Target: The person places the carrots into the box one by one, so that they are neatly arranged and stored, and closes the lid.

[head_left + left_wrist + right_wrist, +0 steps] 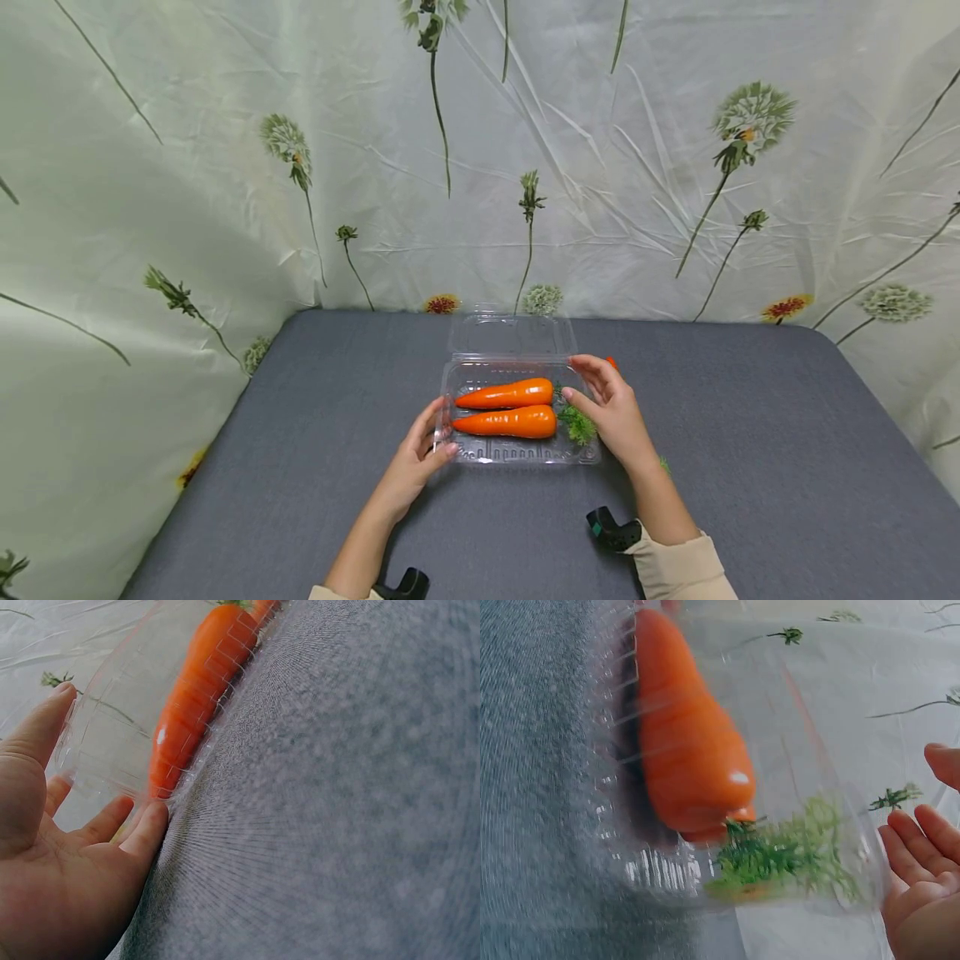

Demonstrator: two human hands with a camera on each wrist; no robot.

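Two orange carrots, an upper carrot (510, 393) and a lower carrot (510, 422), lie side by side in a clear plastic container (517, 455). Their tips point left and their green tops (577, 425) lie at the right end. The container's clear lid (512, 333) is folded back. At the container's left end, my left hand (411, 462) touches the side with its fingers spread. My right hand (618, 417) is at the right end, thumb and fingers apart; the right wrist view shows its fingers fairly straight beside the wall.
A bit of orange (612, 363) shows behind my right hand, and a bit of green (664, 465) beside that forearm; the rest is hidden. Everything stands on a grey cloth-covered table (765, 442). A flower-printed curtain (600, 208) hangs behind its far edge.
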